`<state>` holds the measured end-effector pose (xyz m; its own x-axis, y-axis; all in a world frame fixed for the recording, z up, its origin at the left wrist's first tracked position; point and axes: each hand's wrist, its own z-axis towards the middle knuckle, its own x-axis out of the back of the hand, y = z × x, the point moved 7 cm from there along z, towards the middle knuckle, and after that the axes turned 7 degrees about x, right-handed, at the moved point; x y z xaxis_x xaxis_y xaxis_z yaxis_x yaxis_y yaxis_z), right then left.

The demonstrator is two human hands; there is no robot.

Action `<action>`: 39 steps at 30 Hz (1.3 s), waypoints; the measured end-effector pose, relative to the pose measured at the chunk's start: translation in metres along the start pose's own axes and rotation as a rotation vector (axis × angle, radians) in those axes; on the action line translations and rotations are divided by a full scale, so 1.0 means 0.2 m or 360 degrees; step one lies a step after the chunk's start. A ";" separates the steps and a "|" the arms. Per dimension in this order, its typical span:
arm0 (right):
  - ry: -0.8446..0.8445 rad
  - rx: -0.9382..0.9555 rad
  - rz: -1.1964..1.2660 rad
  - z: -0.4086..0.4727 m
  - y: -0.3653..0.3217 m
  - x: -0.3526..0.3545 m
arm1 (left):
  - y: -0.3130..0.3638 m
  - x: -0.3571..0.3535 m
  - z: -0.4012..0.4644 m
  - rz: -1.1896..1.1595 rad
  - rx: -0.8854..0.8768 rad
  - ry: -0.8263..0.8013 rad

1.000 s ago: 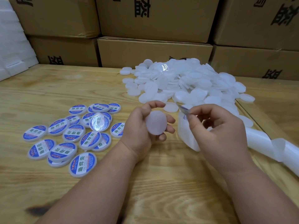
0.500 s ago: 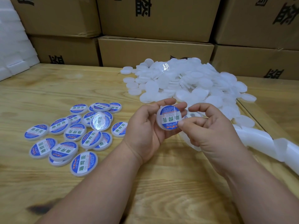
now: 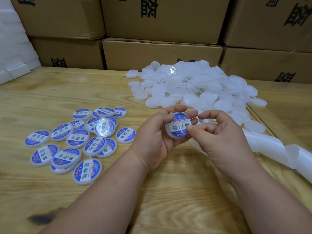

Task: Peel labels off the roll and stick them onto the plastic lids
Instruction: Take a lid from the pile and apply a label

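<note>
My left hand (image 3: 152, 137) grips a round white plastic lid (image 3: 179, 125) that carries a blue and white label on its face. My right hand (image 3: 217, 132) is beside it, the thumb pressing on the label's right part and the curled fingers just above the lid's edge. A pile of several bare white lids (image 3: 194, 86) lies behind my hands. Several labelled lids (image 3: 72, 137) are spread on the left of the wooden table (image 3: 168, 200). The white backing strip of the label roll (image 3: 270, 149) trails off to the right.
Brown cardboard boxes (image 3: 160, 53) are stacked along the table's far edge. White foam pieces (image 3: 13, 48) stand at the far left. A dark stain (image 3: 42, 217) marks the wood near the front left.
One second ago the lid was bare and my right hand held a peeled label. The label now sits on the lid, and my right thumb presses it down.
</note>
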<state>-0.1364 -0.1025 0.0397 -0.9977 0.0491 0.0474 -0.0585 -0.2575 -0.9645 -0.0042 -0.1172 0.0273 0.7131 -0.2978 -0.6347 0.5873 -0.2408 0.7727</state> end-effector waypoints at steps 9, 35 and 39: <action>-0.0013 0.0005 -0.0046 0.00 0.01 0.00 | 0.00 0.01 0.00 0.0039 -0.0006 0.0020; 0.0108 -0.0093 -0.0242 -0.01 0.00 0.03 | 0.02 0.07 0.00 0.0582 -0.0275 0.0293; 0.0252 0.0029 -0.0325 -0.01 -0.04 0.08 | 0.07 0.11 -0.01 0.0392 -0.0348 0.0374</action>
<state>-0.1523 -0.0967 0.0475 -0.9473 0.2519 0.1981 -0.2602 -0.2437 -0.9343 0.0201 -0.1251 0.0237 0.8959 -0.0969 -0.4336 0.4374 0.0214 0.8990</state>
